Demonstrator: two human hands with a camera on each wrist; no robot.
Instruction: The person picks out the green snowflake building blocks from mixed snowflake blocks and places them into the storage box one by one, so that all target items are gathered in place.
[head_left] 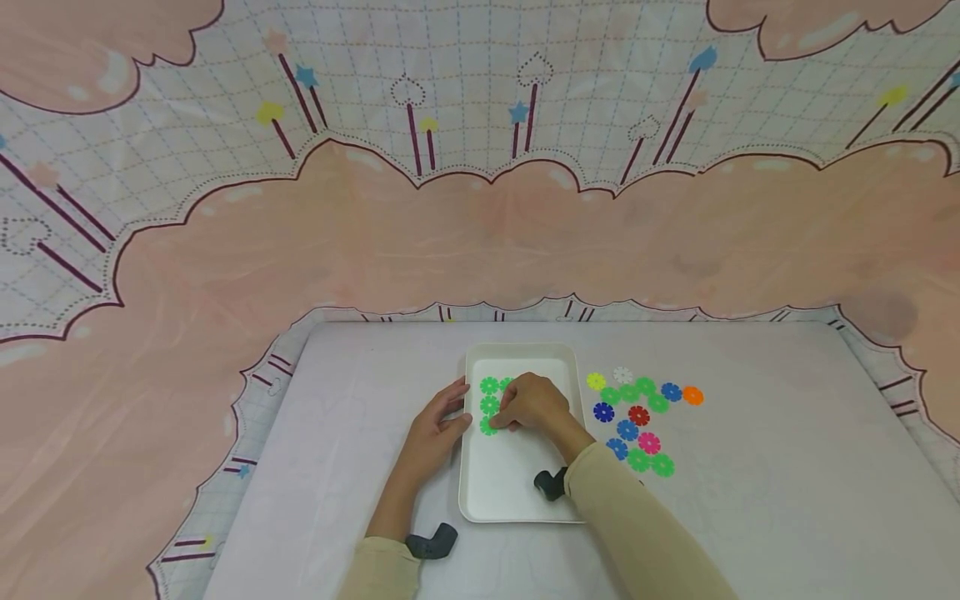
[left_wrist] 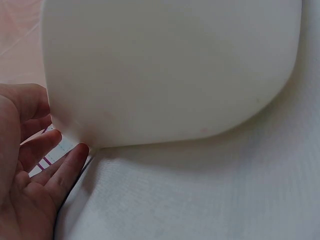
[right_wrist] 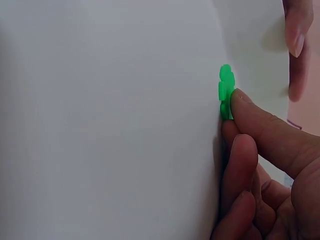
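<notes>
In the head view a white tray lies on the table with several green notched snowflake discs inside, toward its far left. My right hand reaches over them from the right. Its thumb and forefinger pinch a green snowflake disc down at the tray floor, and the disc partly hides behind the thumb in the right wrist view. At the tray's left wall my left hand touches the rim with thumb and fingertips, its fingers loosely bent. The left wrist view shows its fingertips against the tray's outer side.
To the tray's right, loose snowflake discs lie scattered on the white table: several green, several blue, a red disc, a pink disc, an orange disc, a yellow disc and a white disc. A patterned cloth hangs behind.
</notes>
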